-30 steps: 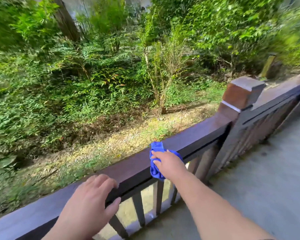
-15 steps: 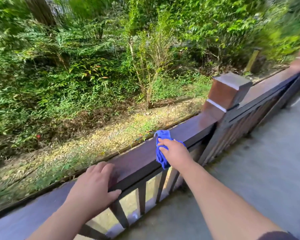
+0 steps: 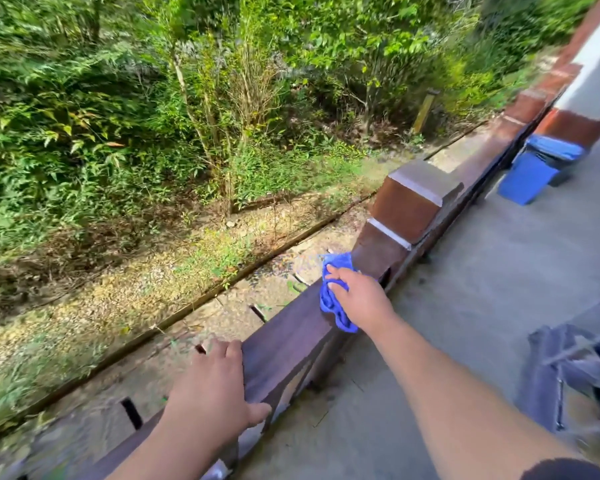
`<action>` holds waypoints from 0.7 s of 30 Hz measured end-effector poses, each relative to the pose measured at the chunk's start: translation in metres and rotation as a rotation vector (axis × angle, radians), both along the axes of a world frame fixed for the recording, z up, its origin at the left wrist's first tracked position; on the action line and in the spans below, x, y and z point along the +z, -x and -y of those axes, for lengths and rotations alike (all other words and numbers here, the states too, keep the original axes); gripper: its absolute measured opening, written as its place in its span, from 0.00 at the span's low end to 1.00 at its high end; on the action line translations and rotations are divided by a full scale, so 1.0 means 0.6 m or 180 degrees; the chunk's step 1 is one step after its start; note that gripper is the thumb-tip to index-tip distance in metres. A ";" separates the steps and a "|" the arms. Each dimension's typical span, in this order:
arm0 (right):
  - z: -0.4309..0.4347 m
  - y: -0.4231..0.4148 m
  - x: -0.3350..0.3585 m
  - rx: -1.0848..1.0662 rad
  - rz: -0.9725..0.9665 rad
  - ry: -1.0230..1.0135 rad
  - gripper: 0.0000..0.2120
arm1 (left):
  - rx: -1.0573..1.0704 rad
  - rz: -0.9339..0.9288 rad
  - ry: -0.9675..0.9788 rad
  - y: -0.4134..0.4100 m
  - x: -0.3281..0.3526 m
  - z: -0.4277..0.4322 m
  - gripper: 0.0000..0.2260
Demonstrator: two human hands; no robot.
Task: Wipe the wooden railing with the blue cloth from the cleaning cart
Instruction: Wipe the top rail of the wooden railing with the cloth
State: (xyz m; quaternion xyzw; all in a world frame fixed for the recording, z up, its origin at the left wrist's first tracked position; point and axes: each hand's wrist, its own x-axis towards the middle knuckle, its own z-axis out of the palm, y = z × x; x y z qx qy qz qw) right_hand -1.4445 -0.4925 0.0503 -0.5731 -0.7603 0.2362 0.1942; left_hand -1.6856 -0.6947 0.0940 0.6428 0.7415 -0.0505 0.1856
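Note:
A dark brown wooden railing (image 3: pixel 291 337) runs from the lower left up to the right. My right hand (image 3: pixel 359 297) presses a crumpled blue cloth (image 3: pixel 329 299) onto the rail's top, right against the base of a square reddish-brown post (image 3: pixel 413 206). My left hand (image 3: pixel 212 386) lies flat on the rail nearer to me, fingers over the far edge, thumb on the near side. The cloth hangs a little over the rail's near edge.
A blue bin (image 3: pixel 537 168) stands on the grey concrete floor (image 3: pixel 482 271) by the railing further right. A dark blue metal frame (image 3: pixel 568 372), blurred, is at the right edge. Beyond the railing lie a gravel strip and dense green bushes (image 3: pixel 153 116).
My right hand has slid the blue cloth along the rail to the right, up to the post. My left hand has followed along the rail. The view has swung right, showing the blue bin.

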 end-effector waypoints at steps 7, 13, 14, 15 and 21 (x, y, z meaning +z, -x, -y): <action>-0.089 -0.029 0.009 -0.0494 0.0114 -0.0081 0.14 | 0.0022 0.0018 0.0055 0.000 -0.018 -0.023 0.49; -0.004 -0.057 0.020 -0.0384 -0.0322 0.0225 0.11 | -0.0321 0.0175 -0.0113 -0.026 0.017 -0.054 0.45; 0.016 -0.075 0.021 -0.0379 -0.0450 0.0289 0.10 | -0.0478 0.0184 -0.0226 -0.041 0.027 -0.067 0.41; 0.035 -0.097 0.018 -0.0430 -0.0595 0.0335 0.10 | -0.0633 0.0180 -0.0317 -0.060 0.036 -0.079 0.37; 0.079 -0.303 -0.033 -0.1992 -0.2063 0.0770 0.12 | -0.1317 0.0343 -0.0398 -0.249 0.074 -0.158 0.24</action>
